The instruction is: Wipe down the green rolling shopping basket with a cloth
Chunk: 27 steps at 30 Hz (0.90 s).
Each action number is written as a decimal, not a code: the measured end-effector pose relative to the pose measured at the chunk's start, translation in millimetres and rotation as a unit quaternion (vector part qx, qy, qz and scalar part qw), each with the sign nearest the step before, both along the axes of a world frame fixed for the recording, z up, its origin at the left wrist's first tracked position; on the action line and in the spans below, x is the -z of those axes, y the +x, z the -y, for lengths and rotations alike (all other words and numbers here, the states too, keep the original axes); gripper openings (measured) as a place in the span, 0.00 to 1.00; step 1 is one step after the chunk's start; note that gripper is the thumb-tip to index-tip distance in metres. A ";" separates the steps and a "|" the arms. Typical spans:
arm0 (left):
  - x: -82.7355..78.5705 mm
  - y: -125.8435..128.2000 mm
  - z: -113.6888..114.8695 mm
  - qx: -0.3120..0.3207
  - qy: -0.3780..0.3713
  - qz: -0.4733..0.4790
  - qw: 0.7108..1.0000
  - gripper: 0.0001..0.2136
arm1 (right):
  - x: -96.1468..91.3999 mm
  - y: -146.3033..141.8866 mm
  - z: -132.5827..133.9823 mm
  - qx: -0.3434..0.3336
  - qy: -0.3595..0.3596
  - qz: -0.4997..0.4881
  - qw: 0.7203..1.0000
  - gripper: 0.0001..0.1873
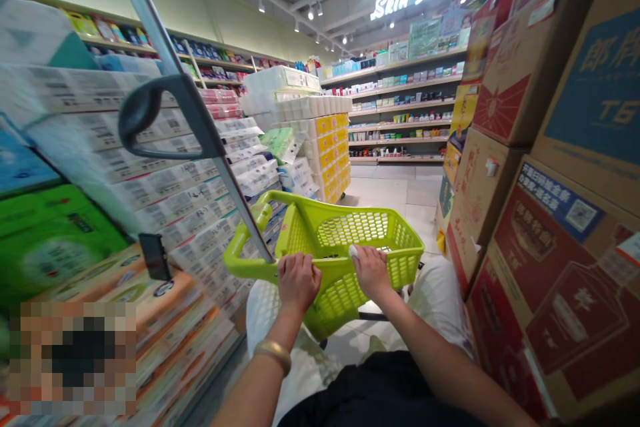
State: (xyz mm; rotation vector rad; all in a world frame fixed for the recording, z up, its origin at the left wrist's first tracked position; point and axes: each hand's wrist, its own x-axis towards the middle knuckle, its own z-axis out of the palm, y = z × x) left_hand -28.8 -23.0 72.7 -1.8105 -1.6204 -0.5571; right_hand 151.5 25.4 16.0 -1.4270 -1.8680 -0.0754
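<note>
Head view. A pixelated block covers the lower left corner, and what lies behind it cannot be made out. The underside of the basket [345,240] is hidden by both hands and the person's lap, so I cannot tell what it stands on. A small white spot at the right hand's fingertips is too small to identify. The stacked goods nearest the camera on the left are blurred and their print is unreadable. The top of the metal pull handle [200,127] is cut off by the upper edge.

The basket is lime-green plastic with perforated walls, and the part of its inside that shows holds nothing. It sits low at centre frame, just in front of the person. The left hand [299,280] is a closed fist on the near rim, touching the foot of the pull handle; a gold bangle [273,352] sits on that wrist. The right hand [370,270] is curled over the same rim, close beside the left.

The floor [395,193] is pale tile forming a narrow aisle. Wrapped tissue packs [165,193] are piled on the left, and red and brown cartons [525,80] tower on the right. Stocked shelves [400,113] line the back wall beneath a lit sign [395,3] reading "Skin"
</note>
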 end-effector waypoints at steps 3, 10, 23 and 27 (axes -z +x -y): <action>0.4 -0.2 -1.0 -0.001 -0.001 0.008 1.000 0.06 | 0.2 11.7 -4.0 0.048 0.026 -0.036 0.998 0.13; 0.8 0.2 -0.1 0.005 -0.005 0.015 1.000 0.07 | -15.6 -7.3 1.6 -0.099 0.027 -0.054 0.993 0.17; 3.0 -2.5 -0.8 0.011 0.012 -0.007 1.000 0.08 | -2.9 4.4 6.1 -0.120 -0.011 -0.017 0.993 0.17; 3.5 -1.0 -1.5 0.007 0.019 -0.007 1.000 0.09 | -0.2 4.9 9.0 -0.047 -0.008 -0.048 0.998 0.15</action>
